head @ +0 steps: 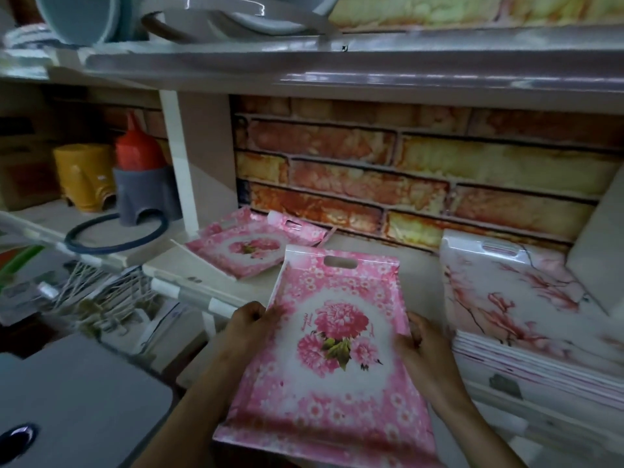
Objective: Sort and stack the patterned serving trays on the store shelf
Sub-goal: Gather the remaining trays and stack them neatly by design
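A pink tray point(324, 393) printed with peonies and a cut-out handle sits in front of me, its far end over the shelf point(418, 261). My left hand point(250, 320) grips its left edge. My right hand point(420, 342) holds its right edge with the fingers curled over the rim. A small pile of matching pink trays point(250, 255) lies at the back left of the shelf. To the right stands a thick stack of white trays with pink blossom branches point(520, 298).
Brick-pattern wallpaper point(405, 184) backs the shelf. A white upright point(179, 163) divides it from the left bay, which holds a yellow stool point(84, 177), a grey stool point(145, 194) and a dark ring point(114, 231). An upper shelf point(337, 65) overhangs. A grey surface point(74, 400) lies lower left.
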